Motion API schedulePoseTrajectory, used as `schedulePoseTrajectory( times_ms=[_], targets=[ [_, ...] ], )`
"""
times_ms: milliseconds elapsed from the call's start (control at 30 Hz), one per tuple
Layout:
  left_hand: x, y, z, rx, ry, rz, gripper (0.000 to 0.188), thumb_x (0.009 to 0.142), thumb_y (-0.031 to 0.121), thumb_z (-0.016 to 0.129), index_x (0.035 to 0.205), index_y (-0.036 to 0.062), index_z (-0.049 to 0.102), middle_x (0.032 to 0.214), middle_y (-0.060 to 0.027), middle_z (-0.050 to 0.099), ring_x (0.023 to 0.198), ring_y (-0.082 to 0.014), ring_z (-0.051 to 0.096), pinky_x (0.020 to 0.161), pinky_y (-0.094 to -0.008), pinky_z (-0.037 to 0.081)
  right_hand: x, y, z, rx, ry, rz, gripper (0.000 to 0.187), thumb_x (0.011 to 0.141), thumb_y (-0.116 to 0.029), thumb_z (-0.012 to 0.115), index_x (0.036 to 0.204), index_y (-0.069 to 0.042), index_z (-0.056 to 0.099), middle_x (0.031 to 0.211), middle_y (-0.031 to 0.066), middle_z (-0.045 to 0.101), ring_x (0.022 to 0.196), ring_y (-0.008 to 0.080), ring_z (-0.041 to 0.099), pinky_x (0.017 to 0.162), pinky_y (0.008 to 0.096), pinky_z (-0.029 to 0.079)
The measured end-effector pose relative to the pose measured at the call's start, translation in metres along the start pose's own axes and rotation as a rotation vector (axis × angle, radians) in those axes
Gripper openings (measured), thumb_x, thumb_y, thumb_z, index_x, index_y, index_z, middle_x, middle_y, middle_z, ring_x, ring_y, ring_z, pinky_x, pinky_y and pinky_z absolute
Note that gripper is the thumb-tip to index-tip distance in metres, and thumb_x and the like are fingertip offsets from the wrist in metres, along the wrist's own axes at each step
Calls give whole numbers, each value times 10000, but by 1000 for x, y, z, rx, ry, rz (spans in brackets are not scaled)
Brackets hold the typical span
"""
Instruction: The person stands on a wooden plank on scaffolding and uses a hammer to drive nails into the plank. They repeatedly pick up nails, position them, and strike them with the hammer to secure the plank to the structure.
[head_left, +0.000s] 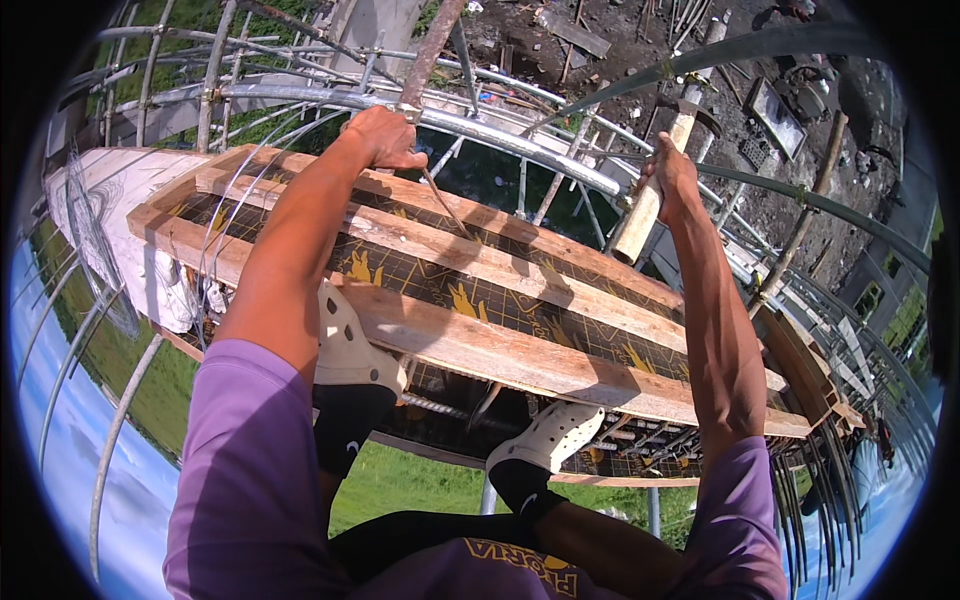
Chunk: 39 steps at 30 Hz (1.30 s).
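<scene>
My right hand (pixel 672 178) is wrapped round the pale wooden handle of a hammer (pixel 650 205). The hammer's dark head points away from me, and the thick handle end hangs over the far side of a formwork panel. My left hand (pixel 385 140) is closed at the panel's far edge, beside the lower end of a rusty pole (pixel 428 60). From its fingers a thin rod (pixel 446 203) slants down toward the panel; its grip inside the fist is partly hidden. The formwork panel (pixel 520 345) has black, gold-printed sheeting with long wooden battens (pixel 540 295) across it.
Metal scaffold pipes (pixel 530 155) run along the far side, with rubble-strewn ground (pixel 640 80) far below. My feet in white clogs (pixel 550 437) stand at the near edge, by steel bars (pixel 640 437). Loose wire (pixel 95 240) hangs at the left.
</scene>
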<state>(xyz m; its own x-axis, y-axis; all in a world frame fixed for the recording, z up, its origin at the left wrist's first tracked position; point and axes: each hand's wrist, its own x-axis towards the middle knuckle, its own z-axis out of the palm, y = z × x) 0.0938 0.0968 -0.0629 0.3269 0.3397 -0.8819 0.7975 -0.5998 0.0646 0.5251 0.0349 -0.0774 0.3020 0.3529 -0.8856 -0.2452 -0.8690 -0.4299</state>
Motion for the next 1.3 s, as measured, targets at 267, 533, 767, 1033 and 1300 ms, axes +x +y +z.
schedulePoseTrajectory(
  times_ms=[267,533,767,1033,1300],
  targets=[
    [0,-4,5,14,57,22,699,886,633,490,920,8,802,963,-217,767,916,-377,747,871,-473,590,-79,149,46,-507,-768,460,331,1018,-297,647,1096,18,579,687,45,549,490,151,527,417,338,473],
    [2,-1,2,39,-17,23,700,903,617,476,967,-1,799,993,-215,765,943,-367,746,871,-473,590,7,15,8,-19,-186,25,288,1052,-343,599,1022,-68,519,700,20,502,534,126,528,431,309,492],
    [5,-3,8,0,47,50,727,900,639,487,903,-27,779,952,-261,750,914,-403,738,861,-491,573,-69,88,46,-208,-96,-276,371,1050,-309,568,1066,28,415,640,76,527,496,191,528,422,364,475],
    [1,4,2,11,-32,12,712,875,663,508,993,29,809,1040,-212,765,985,-372,742,911,-474,575,-54,98,45,-558,-579,386,357,1047,-368,608,924,-37,555,635,50,554,485,169,525,434,342,444],
    [10,-18,-9,-219,-261,-166,539,668,547,843,934,80,812,979,-152,782,890,-316,753,813,-434,586,-128,-24,-69,-520,-225,-2,370,1036,-404,630,1148,-83,482,715,1,512,517,100,503,437,291,472]
  ],
)
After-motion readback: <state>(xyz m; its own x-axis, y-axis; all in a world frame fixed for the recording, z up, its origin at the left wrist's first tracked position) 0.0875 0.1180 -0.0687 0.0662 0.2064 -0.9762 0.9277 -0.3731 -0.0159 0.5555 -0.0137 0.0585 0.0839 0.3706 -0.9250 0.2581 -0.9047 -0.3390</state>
